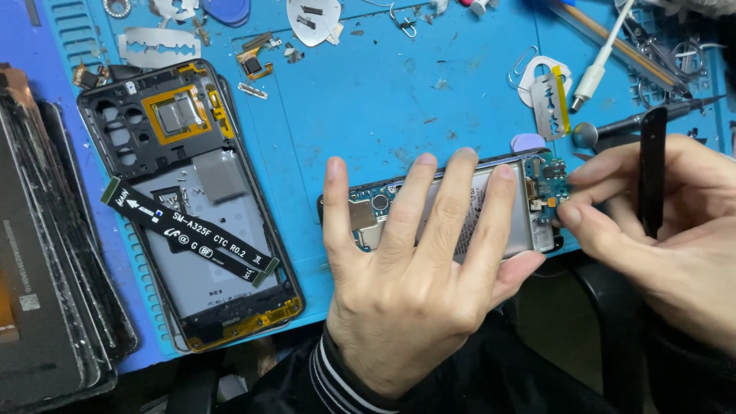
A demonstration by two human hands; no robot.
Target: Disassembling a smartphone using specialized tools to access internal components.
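While pinned: phone [460, 207] under left grip [406, 284]

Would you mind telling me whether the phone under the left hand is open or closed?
Open: the phone shows its battery and circuit board beside the left hand.

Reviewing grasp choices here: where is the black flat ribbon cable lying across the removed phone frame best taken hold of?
Probably at the ribbon cable's lower-right connector end, coming from the right: it lies flat and diagonal across the phone frame, and that end points toward the left hand.

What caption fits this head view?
Left hand steadies opened phone while right hand holds black pry tool.
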